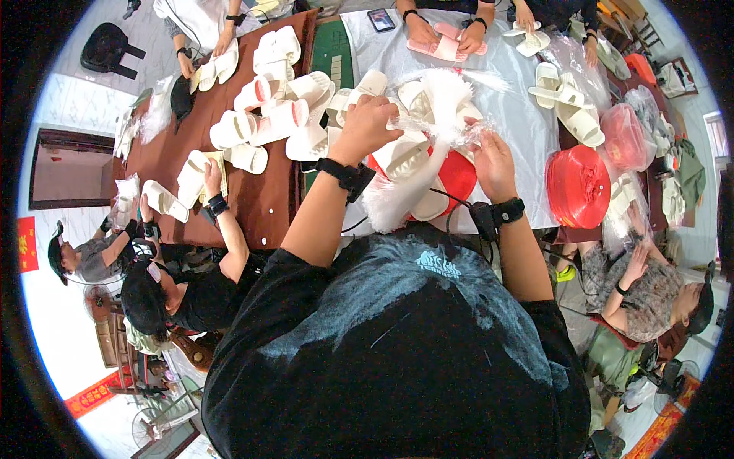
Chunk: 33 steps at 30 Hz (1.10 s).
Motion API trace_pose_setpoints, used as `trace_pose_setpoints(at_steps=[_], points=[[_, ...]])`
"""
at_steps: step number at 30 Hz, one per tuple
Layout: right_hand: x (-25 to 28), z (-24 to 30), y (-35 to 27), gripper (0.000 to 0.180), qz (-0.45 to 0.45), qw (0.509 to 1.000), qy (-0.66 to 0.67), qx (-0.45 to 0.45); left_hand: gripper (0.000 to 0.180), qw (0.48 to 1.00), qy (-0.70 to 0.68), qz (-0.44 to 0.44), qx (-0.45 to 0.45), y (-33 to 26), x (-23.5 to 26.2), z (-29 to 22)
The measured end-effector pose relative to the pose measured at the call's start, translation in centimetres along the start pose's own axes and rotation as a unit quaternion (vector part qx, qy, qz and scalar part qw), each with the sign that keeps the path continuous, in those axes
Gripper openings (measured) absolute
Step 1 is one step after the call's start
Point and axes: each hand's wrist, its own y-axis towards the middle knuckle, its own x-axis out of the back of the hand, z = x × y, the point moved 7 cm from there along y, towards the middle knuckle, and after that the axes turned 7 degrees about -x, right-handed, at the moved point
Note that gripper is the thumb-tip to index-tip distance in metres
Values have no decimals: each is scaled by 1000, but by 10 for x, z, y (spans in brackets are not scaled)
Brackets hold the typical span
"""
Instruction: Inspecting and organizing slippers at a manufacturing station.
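Observation:
My left hand [367, 128] is closed, pinching one end of a strip of crinkled clear plastic [432, 130]. The other end is between the fingers of my right hand [495, 164], also closed. Across the middle of the plastic, between my hands, stands a bundle of fine white strands [445, 92]; it flares above and below, and its lower part hangs toward my chest. Under it lie white slippers [403, 155] and something red [457, 180], partly hidden by the strands.
Many white slippers [264, 122] lie on the brown tabletop [264, 210] to my left. A stack of round red items [579, 187] stands at the right. Across the table, another person's hands hold a pink slipper [446, 46]. More people sit at both sides, handling slippers.

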Motion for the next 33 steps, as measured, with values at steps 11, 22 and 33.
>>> trace_pose_setpoints(at_steps=[11,22,33], points=[[-21,6,26,17,-91,993,-61,39,32,992,-98,16,79,10,13,-11],[-40,16,17,38,-32,957,-289,19,36,926,-361,110,15,28,41,-32],[-24,-4,25,33,7,948,-319,-3,50,890,-433,145,21,56,19,-62]])
